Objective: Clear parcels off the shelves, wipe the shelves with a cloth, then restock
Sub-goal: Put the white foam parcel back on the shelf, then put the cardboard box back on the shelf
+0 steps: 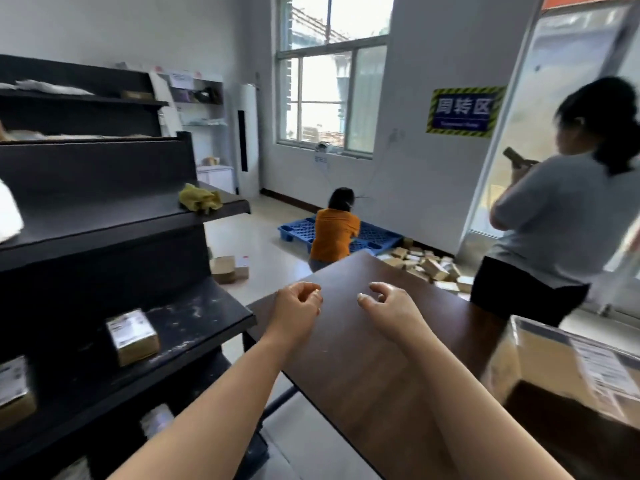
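Note:
A black shelving unit (104, 188) fills the left side. A yellow cloth (200, 198) lies crumpled on the right end of its middle shelf. On the dusty lower shelf (194, 317) stands a small taped cardboard parcel (132, 336), and another parcel (14, 389) sits at the left edge. Both my hands hover over the brown table (363, 368), empty. My left hand (298, 303) and my right hand (388, 304) have loosely curled fingers and hold nothing.
A large open cardboard box (568, 368) stands on the table at right. A person in grey (554, 216) stands by the door. Another person in orange (334, 233) crouches at a blue pallet (377, 235). Several parcels (426, 265) lie on the floor.

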A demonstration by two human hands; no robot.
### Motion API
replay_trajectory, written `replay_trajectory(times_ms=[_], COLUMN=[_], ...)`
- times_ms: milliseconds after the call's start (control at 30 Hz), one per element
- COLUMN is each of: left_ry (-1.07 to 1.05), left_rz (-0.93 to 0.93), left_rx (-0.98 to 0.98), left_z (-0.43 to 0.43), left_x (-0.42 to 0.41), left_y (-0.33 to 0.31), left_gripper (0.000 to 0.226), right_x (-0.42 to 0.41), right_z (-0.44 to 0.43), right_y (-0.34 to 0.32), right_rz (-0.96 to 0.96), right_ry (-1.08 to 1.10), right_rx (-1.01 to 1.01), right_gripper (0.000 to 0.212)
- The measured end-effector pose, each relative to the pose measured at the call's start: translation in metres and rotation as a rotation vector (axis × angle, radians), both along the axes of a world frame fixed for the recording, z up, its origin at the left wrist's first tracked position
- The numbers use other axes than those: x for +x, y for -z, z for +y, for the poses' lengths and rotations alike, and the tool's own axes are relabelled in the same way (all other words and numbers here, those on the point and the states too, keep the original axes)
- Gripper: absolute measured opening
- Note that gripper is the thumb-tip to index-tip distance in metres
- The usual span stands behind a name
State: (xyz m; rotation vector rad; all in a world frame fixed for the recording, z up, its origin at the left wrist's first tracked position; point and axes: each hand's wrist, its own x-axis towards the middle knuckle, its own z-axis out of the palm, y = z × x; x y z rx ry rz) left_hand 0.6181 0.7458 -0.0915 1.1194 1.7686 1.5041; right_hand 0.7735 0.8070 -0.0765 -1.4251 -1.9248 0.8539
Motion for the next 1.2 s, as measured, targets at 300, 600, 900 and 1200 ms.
replay_trajectory(times_ms=[300, 600, 900, 1200], left_ry=[0.232, 0.410, 0.439, 0.450], left_rz=[0.000, 0.047, 0.277, 0.284], left_rx=[-0.023, -0.092, -0.213, -0.371], left_z=[0.073, 0.137, 0.173, 0.189], left_x=[0.152, 0.284, 0.341, 0.359], left_y=[0.034, 0.066, 0.110, 0.140], left_gripper=[0.012, 0.019, 0.035, 0.053], right_x=[0.154, 0.307, 0.405, 0.440], right_z=[0.044, 0.064, 0.075, 0.079], right_y=[0.031, 0.058, 0.096, 0.129], right_rz=[-0.022, -0.195, -0.358, -0.282], right_ry=[0.236, 0.491, 0.711, 0.731], right_rx=[-0.041, -0.056, -0.220, -0.347], right_gripper=[0.050, 0.049, 0.054, 0.066])
